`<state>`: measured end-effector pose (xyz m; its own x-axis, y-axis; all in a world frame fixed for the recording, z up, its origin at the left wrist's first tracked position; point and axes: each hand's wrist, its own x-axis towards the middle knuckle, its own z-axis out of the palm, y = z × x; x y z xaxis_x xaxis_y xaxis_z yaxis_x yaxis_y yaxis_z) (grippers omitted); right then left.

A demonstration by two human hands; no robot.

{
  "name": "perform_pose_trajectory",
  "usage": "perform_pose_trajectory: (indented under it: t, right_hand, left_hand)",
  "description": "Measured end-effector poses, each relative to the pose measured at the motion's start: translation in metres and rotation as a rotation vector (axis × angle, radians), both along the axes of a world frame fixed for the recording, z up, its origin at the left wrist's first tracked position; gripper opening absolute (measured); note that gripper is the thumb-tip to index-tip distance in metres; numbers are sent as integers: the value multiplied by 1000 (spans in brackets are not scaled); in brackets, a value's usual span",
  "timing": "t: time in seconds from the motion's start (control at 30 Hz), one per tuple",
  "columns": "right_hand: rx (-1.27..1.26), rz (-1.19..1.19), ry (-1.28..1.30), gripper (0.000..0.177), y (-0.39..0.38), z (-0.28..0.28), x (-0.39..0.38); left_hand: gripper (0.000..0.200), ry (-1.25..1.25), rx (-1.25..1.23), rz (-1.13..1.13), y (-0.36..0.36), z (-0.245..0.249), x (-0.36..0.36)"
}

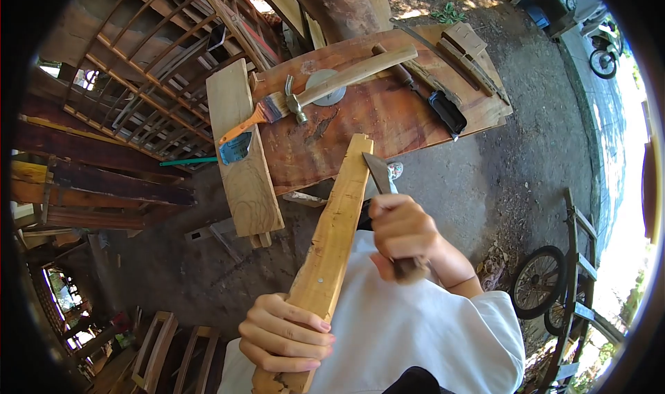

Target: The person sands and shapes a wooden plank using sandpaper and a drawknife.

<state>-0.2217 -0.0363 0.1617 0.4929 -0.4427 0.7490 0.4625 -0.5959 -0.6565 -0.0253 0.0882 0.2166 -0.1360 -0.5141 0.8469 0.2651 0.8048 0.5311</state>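
Note:
My left hand (287, 335) is wrapped round the lower end of a long yellowish wooden piece (336, 221), which slants upward in front of my shirt. Its notched upper end overlaps the near edge of the wooden table (298, 151). My right hand (405, 234) is closed round the handle of a bladed tool, whose dark flat blade (377, 172) touches or nearly touches the piece's right edge near the top. A small pale spot shows on the wood above my left hand.
On the table lie a claw hammer (360, 72), an orange-handled brush (253, 119), a round disc (325, 88), a black-ended tool (447, 113) and wood strips (460, 65). A plank (253, 193) spans its left side. Wheels (539, 282) stand at right.

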Motion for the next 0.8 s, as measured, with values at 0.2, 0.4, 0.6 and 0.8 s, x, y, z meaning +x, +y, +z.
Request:
perform_pose_trajectory:
  t: [0.2, 0.4, 0.6, 0.8]
  right_hand:
    - [1, 19, -51, 27, 2, 4, 0]
    - [-16, 46, -44, 23, 9, 18, -9]
    - [-25, 50, -96, 24, 7, 17, -5]
    - [-65, 105, -42, 27, 11, 19, -1]
  left_hand:
    - [4, 11, 10, 47, 1, 0, 3]
    - [7, -29, 25, 31, 3, -1, 8]
    - [12, -4, 37, 89, 7, -5, 11]
    - [9, -38, 52, 52, 3, 1, 4]
